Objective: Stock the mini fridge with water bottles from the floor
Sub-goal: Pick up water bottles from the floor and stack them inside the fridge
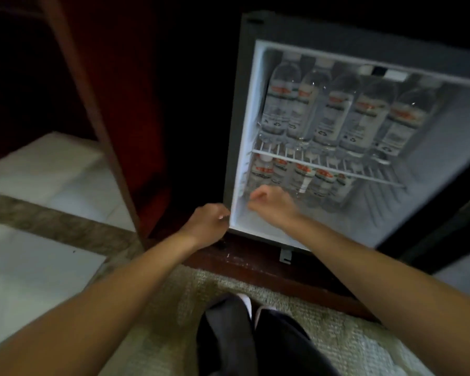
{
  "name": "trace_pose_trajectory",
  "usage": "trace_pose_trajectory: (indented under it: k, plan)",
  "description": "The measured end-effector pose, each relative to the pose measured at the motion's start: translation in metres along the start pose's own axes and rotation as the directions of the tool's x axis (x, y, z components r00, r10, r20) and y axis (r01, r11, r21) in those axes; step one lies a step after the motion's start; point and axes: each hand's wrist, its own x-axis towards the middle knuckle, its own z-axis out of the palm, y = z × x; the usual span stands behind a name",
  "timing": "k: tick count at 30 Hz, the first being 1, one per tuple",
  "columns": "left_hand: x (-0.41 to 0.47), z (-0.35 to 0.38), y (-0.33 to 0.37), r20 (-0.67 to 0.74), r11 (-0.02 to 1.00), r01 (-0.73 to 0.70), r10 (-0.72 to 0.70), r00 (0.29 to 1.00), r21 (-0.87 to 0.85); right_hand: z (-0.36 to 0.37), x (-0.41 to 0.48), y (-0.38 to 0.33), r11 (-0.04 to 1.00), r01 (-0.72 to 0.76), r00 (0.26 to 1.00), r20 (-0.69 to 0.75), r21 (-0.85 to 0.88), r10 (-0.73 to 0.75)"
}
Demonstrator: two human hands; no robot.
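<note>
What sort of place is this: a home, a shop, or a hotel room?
Most likely a hotel room: a mini fridge set in a dark wooden cabinet, filled with rows of identical water bottles, with carpet in front.

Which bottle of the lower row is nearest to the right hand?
The leftmost bottle under the shelf, next to the left fridge wall. The right hand is just in front of it; the others stand farther right.
</note>
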Motion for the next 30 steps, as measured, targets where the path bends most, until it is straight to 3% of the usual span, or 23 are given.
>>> trace_pose_trajectory:
  k: [8,12,15,24,30]
  plan:
    - [-0.188,-0.089,-0.026,-0.284,1.0,0.02,-0.02,0.959,-0.002,0.032,-0.156,-0.123,0.954,0.272,0.952,0.107,0.122,-0.285]
    - [-0.279,-0.11,-0.065,-0.423,0.991,0.104,-0.128,0.897,-0.08,0.06,-0.23,-0.165,0.911,0.363,0.91,0.135,0.198,-0.392]
    - [-0.336,-0.11,-0.097,-0.485,0.972,0.157,-0.225,0.845,-0.178,0.092,-0.28,-0.185,0.892,0.387,0.861,0.254,0.234,-0.44]
    - [-0.401,-0.075,-0.209,-0.435,0.833,0.439,-0.551,0.712,-0.336,0.205,-0.335,-0.188,0.93,0.304,0.738,0.565,0.209,-0.368]
    - [-0.38,-0.051,-0.258,-0.318,0.751,0.547,-0.656,0.685,-0.37,0.227,-0.31,-0.163,0.963,0.245,0.753,0.605,0.108,-0.259]
